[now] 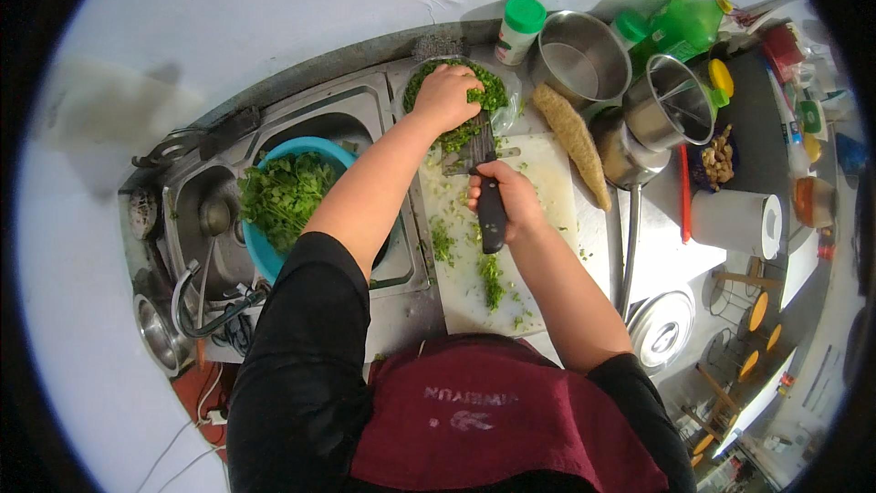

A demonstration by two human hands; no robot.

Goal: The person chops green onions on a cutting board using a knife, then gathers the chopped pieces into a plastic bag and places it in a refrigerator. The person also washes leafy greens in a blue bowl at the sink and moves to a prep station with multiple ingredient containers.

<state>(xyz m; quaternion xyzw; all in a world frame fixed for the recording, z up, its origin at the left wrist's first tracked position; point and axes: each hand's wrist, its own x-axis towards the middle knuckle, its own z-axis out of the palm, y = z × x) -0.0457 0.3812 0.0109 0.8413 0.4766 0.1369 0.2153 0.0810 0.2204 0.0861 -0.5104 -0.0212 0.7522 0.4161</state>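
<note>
My right hand is closed around the black handle of a kitchen knife. Its broad blade points away from me, with chopped greens on it. My left hand curls over a heap of chopped green herbs in a clear plastic-lined container at the back. Some greens show between its thumb and fingers; whether it grips them is unclear. Under the knife lies a white cutting board, scattered with chopped bits and small green piles.
Left, a blue basin of leafy herbs sits over a steel sink. A loofah-like tan object lies right of the board. Behind it stand a steel pot, a green-lidded container and a green bottle. A steel lid lies nearer me.
</note>
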